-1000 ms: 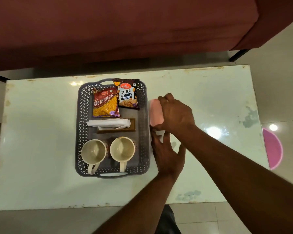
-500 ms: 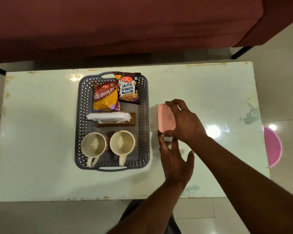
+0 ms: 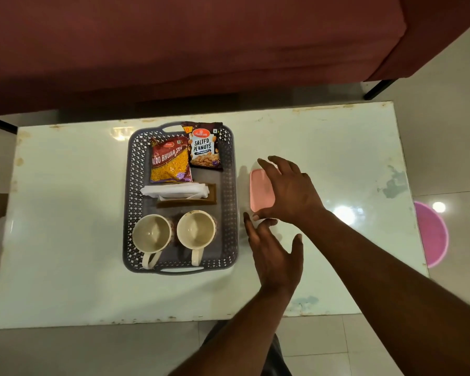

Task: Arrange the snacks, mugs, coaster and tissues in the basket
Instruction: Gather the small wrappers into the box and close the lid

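A grey perforated basket (image 3: 132,202) stands on the table. Inside it at the far end lie a red Aloo Bhujia Sev packet (image 3: 170,161) and a Salted Peanuts packet (image 3: 204,150). White tissues (image 3: 174,190) rest on a brown coaster (image 3: 186,203) in the middle. Two cream mugs (image 3: 151,234) (image 3: 196,230) stand upright at the near end, handles toward me. Right of the basket, a pink-lidded box (image 3: 261,191) lies flat on the table, and my right hand (image 3: 291,191) spans it from above. My left hand (image 3: 274,253) hovers open just in front of the box.
The white glossy table (image 3: 65,240) has worn, stained edges. A dark red sofa (image 3: 174,50) runs along its far side, with a black leg (image 3: 377,89) at the right. A pink round object (image 3: 432,234) sits on the tiled floor beyond the table's right edge.
My right hand carried the pink-lidded box away from the basket's right wall and laid it flat on the table. My left hand followed to the right, staying open.
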